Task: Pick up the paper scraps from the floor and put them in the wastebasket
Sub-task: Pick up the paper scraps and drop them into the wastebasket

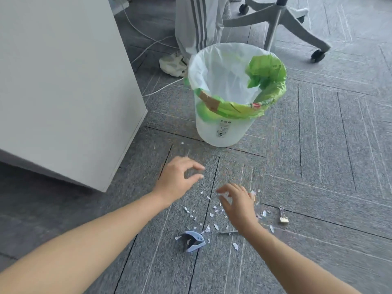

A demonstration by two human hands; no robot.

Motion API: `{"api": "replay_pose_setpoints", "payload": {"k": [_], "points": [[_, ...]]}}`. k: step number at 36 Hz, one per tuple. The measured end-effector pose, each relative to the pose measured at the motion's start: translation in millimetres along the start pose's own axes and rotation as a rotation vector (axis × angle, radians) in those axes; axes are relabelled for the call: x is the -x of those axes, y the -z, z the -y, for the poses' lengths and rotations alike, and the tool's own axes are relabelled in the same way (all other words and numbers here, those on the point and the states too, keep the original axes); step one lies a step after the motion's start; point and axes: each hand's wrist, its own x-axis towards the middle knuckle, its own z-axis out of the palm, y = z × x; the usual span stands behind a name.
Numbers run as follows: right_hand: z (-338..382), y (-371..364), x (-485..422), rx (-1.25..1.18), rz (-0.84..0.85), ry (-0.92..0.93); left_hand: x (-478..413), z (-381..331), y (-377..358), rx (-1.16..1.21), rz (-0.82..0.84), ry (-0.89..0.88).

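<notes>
Several small white paper scraps [212, 217] lie scattered on the grey carpet in front of me. A white wastebasket [222, 128] with a clear liner and green plastic draped over its rim stands upright beyond them. My left hand [178, 177] hovers above the carpet left of the scraps, fingers curved and apart, nothing in it. My right hand [239, 206] hangs over the middle of the scraps with fingers spread and slightly curled; it covers some of them. A single scrap [182, 143] lies near the basket's base.
A white cabinet [63, 81] stands at the left. A blue staple remover [194, 240], a binder clip [283, 216] and a thin metal pin [229, 232] lie among the scraps. Behind the basket are a person's leg and shoe [174, 64], white cables and an office chair base [286, 22].
</notes>
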Motion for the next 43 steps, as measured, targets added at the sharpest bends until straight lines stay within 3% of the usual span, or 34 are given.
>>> {"api": "replay_pose_setpoints", "payload": {"k": [4,7,26,43], "points": [[-9,-33,13,0.061,0.199,-0.056,46,44,-21,-0.103,0.253,0.21],[-12,-47,18,0.109,0.194,-0.059,62,60,-28,-0.129,0.315,0.291],[-23,-58,19,0.202,0.041,-0.083,58,69,-63,-0.163,0.242,0.306],[-19,-61,20,0.3,0.046,-0.08,57,70,-67,-0.294,0.258,0.26]]}}
